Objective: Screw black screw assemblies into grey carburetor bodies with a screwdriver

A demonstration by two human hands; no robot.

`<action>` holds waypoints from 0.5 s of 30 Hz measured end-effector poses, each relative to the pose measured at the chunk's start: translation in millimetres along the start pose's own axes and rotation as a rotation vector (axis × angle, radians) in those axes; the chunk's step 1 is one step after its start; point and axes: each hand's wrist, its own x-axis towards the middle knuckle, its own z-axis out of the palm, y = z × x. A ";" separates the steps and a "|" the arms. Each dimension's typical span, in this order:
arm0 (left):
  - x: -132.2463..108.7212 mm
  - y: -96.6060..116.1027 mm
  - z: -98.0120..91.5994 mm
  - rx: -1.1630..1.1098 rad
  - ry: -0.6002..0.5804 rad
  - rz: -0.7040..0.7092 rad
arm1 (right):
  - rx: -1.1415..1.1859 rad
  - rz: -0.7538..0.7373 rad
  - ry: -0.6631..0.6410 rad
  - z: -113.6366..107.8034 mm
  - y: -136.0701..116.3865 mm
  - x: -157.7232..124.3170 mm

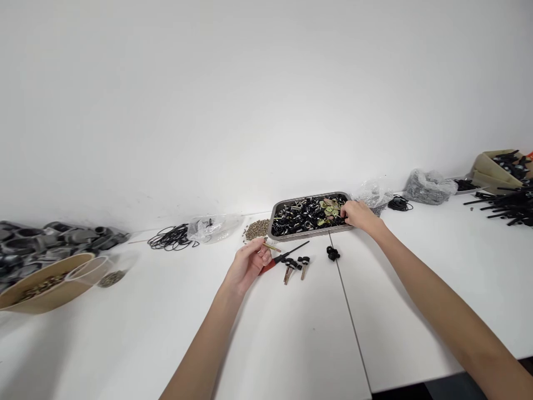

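Note:
My left hand (250,261) is closed in a pinch on a thin brass-coloured bolt (272,247), which points to the right. Just under that hand lies a screwdriver (283,258) with a red and black handle. My right hand (358,215) reaches over the right end of a metal tray (272,230), its fingers bent together at the parts inside; what they grip is hidden. Black fittings and flat yellowish metal pieces (330,208) fill the tray. In front of it lie several bolts with black knobs (290,266) and a small group of black pieces (332,253).
A heap of small metal parts (257,229) touches the tray's left side. Farther left are black cord loops (170,238), a plastic bag (212,228), a tan container (62,300) and grey fittings (45,244). Black rods (510,205) lie at the far right; a wall stands behind.

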 end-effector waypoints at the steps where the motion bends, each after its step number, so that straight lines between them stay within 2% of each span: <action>1: -0.1 0.2 -0.1 -0.003 0.000 0.002 | 0.016 -0.005 0.001 -0.1 0.8 -0.4; 9: 1.5 0.4 -2.0 -0.026 -0.006 0.002 | 0.241 -0.024 0.024 0.0 19.0 3.4; 15: 3.0 -0.7 -3.5 -0.033 -0.025 0.003 | 0.495 -0.084 0.077 -9.2 21.1 3.4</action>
